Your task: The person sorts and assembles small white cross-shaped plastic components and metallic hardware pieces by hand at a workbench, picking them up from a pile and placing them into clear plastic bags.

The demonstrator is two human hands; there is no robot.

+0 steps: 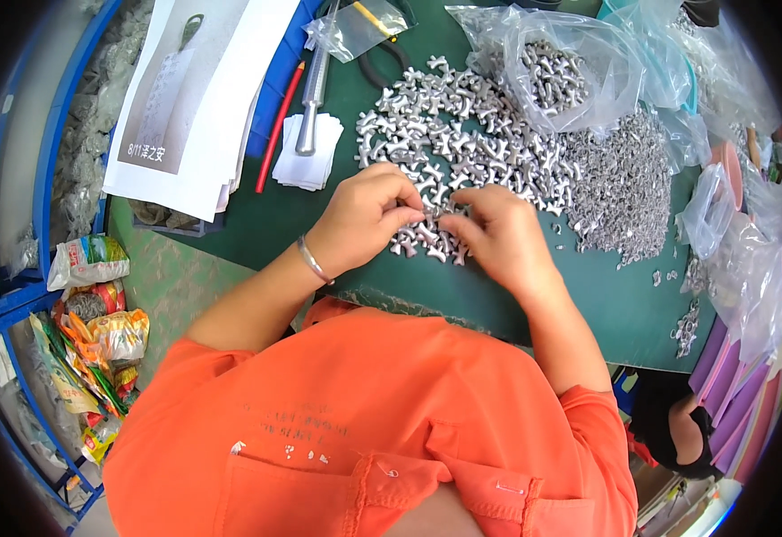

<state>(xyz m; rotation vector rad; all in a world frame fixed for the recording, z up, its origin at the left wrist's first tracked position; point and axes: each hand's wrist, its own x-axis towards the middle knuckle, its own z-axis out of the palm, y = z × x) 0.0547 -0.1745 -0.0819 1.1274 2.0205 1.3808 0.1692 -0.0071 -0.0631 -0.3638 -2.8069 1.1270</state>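
Over the near edge of a heap of silver bone-shaped metal pieces (449, 112), my two hands are close together with a small gap between the fingertips. My left hand (366, 219) is closed, thumb and forefinger pinched at a tiny part too small to make out. My right hand (504, 237) is closed too, its thumb and forefinger bent towards the left fingertips; what they hold is hidden. More bone-shaped pieces lie under and around the fingers. To the right of the heap spreads a pile of much smaller silver metal fittings (619, 183).
A clear plastic bag (619, 76) of metal pieces stands at the back of the green table (427, 300). On the left lie a red pencil (281, 125), a tapered metal rod (313, 98) on white paper slips (297, 166), and printed sheets (216, 98). Another person (677, 421) is at the lower right.
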